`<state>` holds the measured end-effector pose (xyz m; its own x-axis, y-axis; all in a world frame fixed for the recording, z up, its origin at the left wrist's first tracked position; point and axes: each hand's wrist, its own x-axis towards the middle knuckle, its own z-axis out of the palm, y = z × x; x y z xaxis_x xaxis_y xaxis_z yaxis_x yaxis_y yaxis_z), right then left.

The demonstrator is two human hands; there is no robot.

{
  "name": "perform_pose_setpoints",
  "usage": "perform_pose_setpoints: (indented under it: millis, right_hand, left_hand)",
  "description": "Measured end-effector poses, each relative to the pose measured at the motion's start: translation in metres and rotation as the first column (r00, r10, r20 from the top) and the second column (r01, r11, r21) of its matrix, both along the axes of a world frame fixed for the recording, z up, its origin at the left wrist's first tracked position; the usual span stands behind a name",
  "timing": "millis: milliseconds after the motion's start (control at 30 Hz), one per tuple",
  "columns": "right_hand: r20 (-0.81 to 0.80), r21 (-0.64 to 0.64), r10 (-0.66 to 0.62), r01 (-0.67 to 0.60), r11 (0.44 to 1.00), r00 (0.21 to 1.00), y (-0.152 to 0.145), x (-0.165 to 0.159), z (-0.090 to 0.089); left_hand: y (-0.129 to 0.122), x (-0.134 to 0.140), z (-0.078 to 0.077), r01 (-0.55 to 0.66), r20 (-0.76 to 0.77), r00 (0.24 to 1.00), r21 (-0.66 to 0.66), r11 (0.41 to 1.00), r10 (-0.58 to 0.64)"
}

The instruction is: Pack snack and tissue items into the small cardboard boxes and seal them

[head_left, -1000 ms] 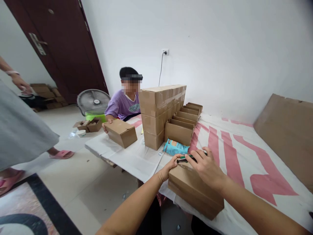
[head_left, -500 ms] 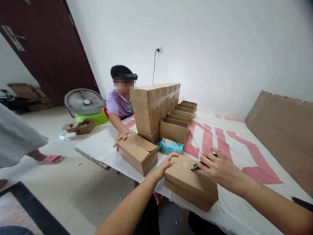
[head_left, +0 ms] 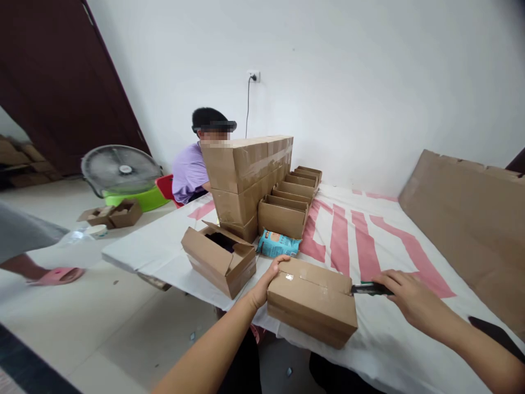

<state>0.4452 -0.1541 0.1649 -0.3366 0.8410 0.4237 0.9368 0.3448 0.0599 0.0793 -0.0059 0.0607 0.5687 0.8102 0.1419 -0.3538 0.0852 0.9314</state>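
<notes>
In front of me lies a taped cardboard box (head_left: 310,303) at the table's near edge. My left hand (head_left: 268,282) grips its left end, fingers curled over the top edge. A box cutter (head_left: 371,289) is held in my right hand (head_left: 404,295), its tip at the box's right end, by the seam between the top flaps. To the left sits a second cardboard box (head_left: 221,257), flaps partly raised, with something dark inside. A blue printed packet (head_left: 279,244) lies just behind my box.
Stacked taped boxes (head_left: 250,175) stand behind, beside a row of open boxes (head_left: 283,214). A co-worker in a purple shirt (head_left: 189,172) sits beyond the stack. A large cardboard sheet (head_left: 463,219) leans at the right; a floor fan (head_left: 123,169) stands at the left.
My right hand has moved right with the box cutter, from above the lid to the box's end. The co-worker's hand has left the second box, whose flaps are now raised.
</notes>
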Motion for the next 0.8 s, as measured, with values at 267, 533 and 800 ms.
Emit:
perform_pose_setpoints:
  millis: [267,533,800]
  right_hand:
    - [-0.202,-0.456,-0.220,0.106,0.884,0.954,-0.020,0.016,-0.112]
    - [-0.202,-0.255,-0.203,0.149,0.955,0.958,-0.003,0.000,-0.088]
    - [-0.353,-0.223,-0.045,-0.038,0.974,0.935,0.025,-0.082,-0.005]
  left_hand:
    - [0.004,0.005,-0.003,-0.033,0.022,0.999,-0.061,0.998,0.034]
    - [-0.002,0.005,0.001,-0.022,0.026,0.999,-0.088,0.996,0.024]
    - [-0.007,0.005,0.006,0.021,0.046,0.999,-0.090,0.996,-0.017]
